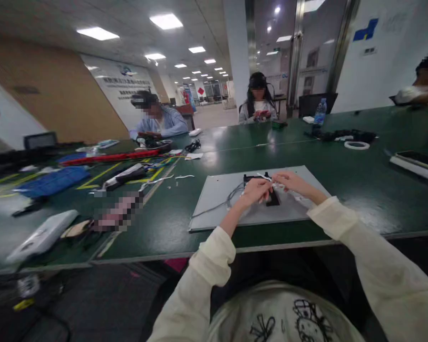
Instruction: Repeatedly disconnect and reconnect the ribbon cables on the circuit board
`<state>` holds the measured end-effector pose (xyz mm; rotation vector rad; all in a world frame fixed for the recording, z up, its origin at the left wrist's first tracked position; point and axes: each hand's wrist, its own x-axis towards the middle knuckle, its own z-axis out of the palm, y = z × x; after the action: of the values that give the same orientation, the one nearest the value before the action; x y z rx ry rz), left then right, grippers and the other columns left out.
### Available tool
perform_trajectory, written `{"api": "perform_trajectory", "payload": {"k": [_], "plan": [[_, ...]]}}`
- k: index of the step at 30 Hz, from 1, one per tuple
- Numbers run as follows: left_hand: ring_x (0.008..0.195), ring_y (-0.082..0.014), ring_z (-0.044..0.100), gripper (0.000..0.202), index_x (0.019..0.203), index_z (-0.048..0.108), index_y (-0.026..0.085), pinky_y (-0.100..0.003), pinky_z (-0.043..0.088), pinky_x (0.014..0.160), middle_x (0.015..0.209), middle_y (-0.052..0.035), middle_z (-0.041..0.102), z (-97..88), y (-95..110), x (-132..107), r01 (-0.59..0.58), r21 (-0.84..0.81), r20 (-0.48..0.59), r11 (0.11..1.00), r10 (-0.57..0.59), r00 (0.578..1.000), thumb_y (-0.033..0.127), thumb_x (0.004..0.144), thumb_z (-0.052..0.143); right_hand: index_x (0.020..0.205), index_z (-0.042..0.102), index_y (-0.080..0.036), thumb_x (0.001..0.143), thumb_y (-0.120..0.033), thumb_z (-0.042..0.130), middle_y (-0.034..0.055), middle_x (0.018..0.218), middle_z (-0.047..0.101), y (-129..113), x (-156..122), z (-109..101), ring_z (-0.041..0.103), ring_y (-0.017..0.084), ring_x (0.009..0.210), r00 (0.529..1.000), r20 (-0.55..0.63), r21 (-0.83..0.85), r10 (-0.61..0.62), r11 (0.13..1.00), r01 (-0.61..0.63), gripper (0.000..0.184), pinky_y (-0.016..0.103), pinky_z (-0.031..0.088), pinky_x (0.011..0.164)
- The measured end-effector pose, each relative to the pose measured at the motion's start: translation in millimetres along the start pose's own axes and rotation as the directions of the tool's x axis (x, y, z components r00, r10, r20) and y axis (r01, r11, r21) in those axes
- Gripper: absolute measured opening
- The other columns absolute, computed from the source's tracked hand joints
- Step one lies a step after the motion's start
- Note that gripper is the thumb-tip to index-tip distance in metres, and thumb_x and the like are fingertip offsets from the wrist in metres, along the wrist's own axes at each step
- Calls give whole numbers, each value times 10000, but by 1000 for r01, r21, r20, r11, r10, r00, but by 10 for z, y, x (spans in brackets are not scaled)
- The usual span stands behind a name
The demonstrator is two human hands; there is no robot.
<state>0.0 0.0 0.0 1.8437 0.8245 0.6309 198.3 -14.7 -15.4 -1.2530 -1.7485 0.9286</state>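
My left hand (257, 191) is closed, fingertips pressed together over a black part (272, 199) on a light grey board (214, 190). What those fingers hold is hidden. My right hand (288, 180) meets it from the right, fingers pinched at one end of a thin white strip (264, 176). The strip sticks out to the upper left above the black part. A thin grey cable (214, 207) runs across the board and loops beside my left hand. More white pieces lie partly under my right hand, too blurred to name.
Left of the board are a blue tray (53, 181), a white box (44, 235) and a blurred pinkish item (117, 213). A tape roll (356, 145), a water bottle (320, 113) and a phone on a box (421, 160) are at right. Other people sit around the table.
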Motion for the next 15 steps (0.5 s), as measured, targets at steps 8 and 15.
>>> {"api": "perform_trajectory", "payload": {"k": [8,15], "plan": [[326,-35,392,342,723,595,137,-161,279,399,472,43,530,22,-30,68,89,31,-78,996,-86,993,386,923,471,768,562,-176,833,-616,544,-49,578,421,-73,-94,-57,387,90,529,986,165,48,14,999,-23,445,223,307,509],[457,-99,530,419,646,615,149,-211,397,536,472,22,534,76,-36,50,173,441,-239,881,-70,968,421,930,469,647,554,-166,861,-440,481,-31,515,457,30,-35,-57,407,92,481,983,129,-50,131,991,-125,355,226,286,508]]}}
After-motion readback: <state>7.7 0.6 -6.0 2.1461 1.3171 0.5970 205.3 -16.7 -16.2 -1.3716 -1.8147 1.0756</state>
